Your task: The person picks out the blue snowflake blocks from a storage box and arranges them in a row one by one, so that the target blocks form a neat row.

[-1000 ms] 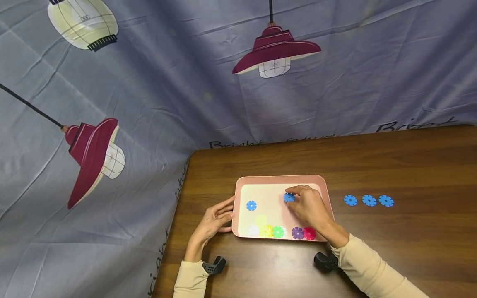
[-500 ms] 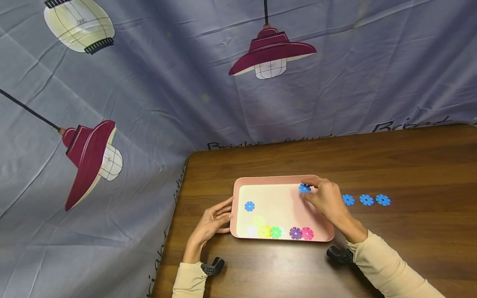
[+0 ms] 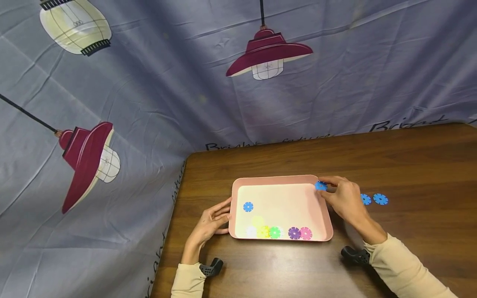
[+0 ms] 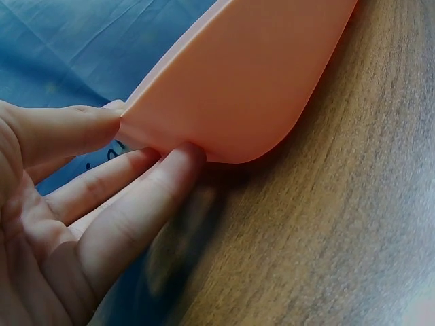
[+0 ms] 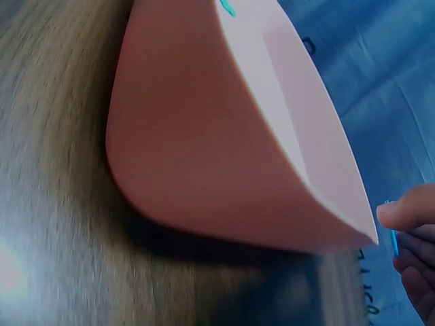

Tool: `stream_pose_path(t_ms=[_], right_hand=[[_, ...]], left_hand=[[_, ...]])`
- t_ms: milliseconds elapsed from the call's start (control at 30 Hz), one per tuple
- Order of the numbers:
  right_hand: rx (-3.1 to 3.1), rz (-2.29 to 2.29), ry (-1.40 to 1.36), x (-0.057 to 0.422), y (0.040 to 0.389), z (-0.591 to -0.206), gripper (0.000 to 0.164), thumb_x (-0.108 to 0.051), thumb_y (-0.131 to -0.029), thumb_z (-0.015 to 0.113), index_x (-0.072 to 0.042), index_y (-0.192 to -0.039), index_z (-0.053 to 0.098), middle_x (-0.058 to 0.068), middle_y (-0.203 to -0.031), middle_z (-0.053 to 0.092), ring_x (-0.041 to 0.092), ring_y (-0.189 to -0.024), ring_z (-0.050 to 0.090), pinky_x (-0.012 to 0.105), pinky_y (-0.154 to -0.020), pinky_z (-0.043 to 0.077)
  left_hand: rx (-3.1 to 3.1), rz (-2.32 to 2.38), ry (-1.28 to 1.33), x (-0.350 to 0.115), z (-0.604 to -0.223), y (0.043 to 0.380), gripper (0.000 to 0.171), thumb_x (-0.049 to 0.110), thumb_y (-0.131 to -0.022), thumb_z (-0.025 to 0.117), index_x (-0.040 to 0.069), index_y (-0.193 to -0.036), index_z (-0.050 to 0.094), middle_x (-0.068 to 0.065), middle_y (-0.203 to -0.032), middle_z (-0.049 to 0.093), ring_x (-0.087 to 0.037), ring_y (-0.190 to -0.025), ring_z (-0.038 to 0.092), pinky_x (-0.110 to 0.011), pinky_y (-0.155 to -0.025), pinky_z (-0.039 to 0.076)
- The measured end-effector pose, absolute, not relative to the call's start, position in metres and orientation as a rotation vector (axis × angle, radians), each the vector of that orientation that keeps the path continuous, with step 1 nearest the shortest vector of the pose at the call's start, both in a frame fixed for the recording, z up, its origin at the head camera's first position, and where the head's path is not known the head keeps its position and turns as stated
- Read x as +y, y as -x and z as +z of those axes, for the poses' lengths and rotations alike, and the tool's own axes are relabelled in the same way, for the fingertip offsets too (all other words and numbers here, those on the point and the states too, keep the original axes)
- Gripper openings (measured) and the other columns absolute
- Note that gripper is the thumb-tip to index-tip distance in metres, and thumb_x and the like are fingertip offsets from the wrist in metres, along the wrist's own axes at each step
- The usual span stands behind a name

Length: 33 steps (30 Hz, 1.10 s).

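Observation:
In the head view, my right hand (image 3: pixel 348 203) pinches a blue snowflake-shaped disc (image 3: pixel 321 186) between thumb and fingers, at the top right corner of the pink tray (image 3: pixel 275 180). The right wrist view catches the disc (image 5: pixel 394 239) edge-on in the fingertips, just beyond the tray's rim. My left hand (image 3: pixel 209 222) rests its fingertips against the tray's left end. Up close, straight fingers (image 4: pixel 129 224) touch the tray's outer wall (image 4: pixel 231 88). Inside the tray lies another blue disc (image 3: pixel 248 207), with purple (image 3: pixel 294 233), pink (image 3: pixel 306 233), green (image 3: pixel 275 232) and yellow (image 3: pixel 263 231) discs along the near side.
Right of the tray, two blue discs (image 3: pixel 380 199) show on the wooden table (image 3: pixel 275 265), partly behind my right hand. A patterned grey-blue curtain (image 3: pixel 179 82) hangs along the table's back and left edges.
My right hand has carried the blue disc from over the tray's middle right to its top right corner, now covering one of the table discs. My left hand stays at the tray.

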State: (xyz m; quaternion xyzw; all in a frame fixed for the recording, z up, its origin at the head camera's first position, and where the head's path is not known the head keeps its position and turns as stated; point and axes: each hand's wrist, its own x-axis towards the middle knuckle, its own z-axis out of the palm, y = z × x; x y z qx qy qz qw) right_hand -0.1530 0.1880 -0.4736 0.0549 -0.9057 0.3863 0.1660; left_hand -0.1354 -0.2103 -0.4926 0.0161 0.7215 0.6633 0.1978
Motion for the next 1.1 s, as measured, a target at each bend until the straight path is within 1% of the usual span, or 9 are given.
stream_pose_path(t_ms=[167, 367, 467, 533, 667, 767, 867, 1000, 1100], right_hand=[[-2.563, 1.087, -0.133, 0.201, 0.151, -0.475, 0.034, -0.001, -0.075, 0.081, 0.001, -0.107, 0.074, 0.022, -0.107, 0.07, 0.036, -0.086, 0.069, 0.024, -0.062, 0.047], [-2.569, 1.049, -0.082, 0.219, 0.149, -0.478, 0.034, -0.005, -0.077, 0.08, -0.001, -0.11, 0.073, 0.021, -0.107, 0.07, 0.035, -0.088, 0.068, 0.03, -0.07, 0.044], [-2.579, 1.023, -0.053, 0.231, 0.147, -0.48, 0.035, -0.006, -0.077, 0.08, -0.001, -0.111, 0.073, 0.022, -0.107, 0.07, 0.032, -0.087, 0.067, 0.03, -0.071, 0.042], [-2.583, 1.012, -0.036, 0.238, 0.146, -0.482, 0.035, -0.007, -0.077, 0.081, -0.001, -0.111, 0.073, 0.022, -0.104, 0.07, 0.021, -0.081, 0.066, 0.026, -0.068, 0.041], [-2.583, 0.983, -0.011, 0.254, 0.144, -0.487, 0.036, -0.008, -0.076, 0.082, -0.001, -0.11, 0.073, 0.022, -0.1, 0.07, 0.01, -0.076, 0.059, 0.025, -0.064, 0.039], [-2.582, 0.951, 0.013, 0.266, 0.143, -0.491, 0.036, -0.008, -0.075, 0.081, 0.0, -0.109, 0.073, 0.024, -0.098, 0.07, 0.017, -0.077, 0.06, 0.03, -0.064, 0.039], [-2.597, 0.922, 0.054, 0.28, 0.14, -0.492, 0.036, -0.009, -0.075, 0.081, 0.0, -0.109, 0.073, 0.025, -0.096, 0.07, 0.017, -0.074, 0.059, 0.031, -0.063, 0.038], [-2.627, 0.898, 0.126, 0.294, 0.136, -0.491, 0.036, -0.012, -0.077, 0.08, 0.0, -0.11, 0.073, 0.027, -0.1, 0.069, -0.003, -0.069, 0.049, 0.03, -0.062, 0.036], [-2.638, 0.897, 0.157, 0.302, 0.133, -0.489, 0.036, -0.013, -0.078, 0.079, 0.001, -0.111, 0.072, 0.028, -0.1, 0.068, -0.014, -0.069, 0.041, 0.034, -0.065, 0.035]], left_hand=[[2.017, 1.862, -0.043, -0.21, -0.492, 0.135, 0.057, 0.0, -0.095, 0.061, 0.012, -0.149, 0.045, -0.027, -0.14, 0.048, -0.033, -0.117, 0.058, -0.043, -0.074, 0.059], [2.02, 1.856, -0.052, -0.209, -0.492, 0.136, 0.057, 0.002, -0.095, 0.062, 0.013, -0.149, 0.045, -0.026, -0.139, 0.049, -0.03, -0.115, 0.059, -0.042, -0.073, 0.059], [2.019, 1.853, -0.05, -0.209, -0.492, 0.136, 0.057, 0.002, -0.095, 0.062, 0.013, -0.149, 0.045, -0.026, -0.14, 0.049, -0.029, -0.115, 0.059, -0.042, -0.073, 0.059], [2.02, 1.852, -0.048, -0.209, -0.493, 0.136, 0.057, 0.002, -0.095, 0.062, 0.013, -0.149, 0.045, -0.026, -0.14, 0.049, -0.03, -0.115, 0.059, -0.042, -0.073, 0.059], [2.02, 1.854, -0.043, -0.208, -0.492, 0.135, 0.057, 0.001, -0.095, 0.061, 0.012, -0.149, 0.045, -0.027, -0.139, 0.049, -0.031, -0.116, 0.059, -0.042, -0.073, 0.059], [2.019, 1.854, -0.039, -0.208, -0.492, 0.135, 0.057, 0.0, -0.095, 0.061, 0.012, -0.149, 0.045, -0.027, -0.139, 0.049, -0.031, -0.116, 0.058, -0.042, -0.073, 0.059], [2.017, 1.851, -0.037, -0.209, -0.492, 0.135, 0.057, 0.001, -0.095, 0.062, 0.013, -0.149, 0.045, -0.027, -0.14, 0.049, -0.031, -0.116, 0.058, -0.042, -0.073, 0.059], [2.022, 1.851, -0.035, -0.21, -0.492, 0.135, 0.057, 0.001, -0.095, 0.062, 0.013, -0.149, 0.045, -0.026, -0.14, 0.049, -0.031, -0.116, 0.058, -0.042, -0.073, 0.059], [2.029, 1.848, -0.035, -0.21, -0.492, 0.135, 0.058, 0.002, -0.095, 0.063, 0.013, -0.149, 0.045, -0.026, -0.14, 0.049, -0.03, -0.116, 0.058, -0.042, -0.073, 0.059]])
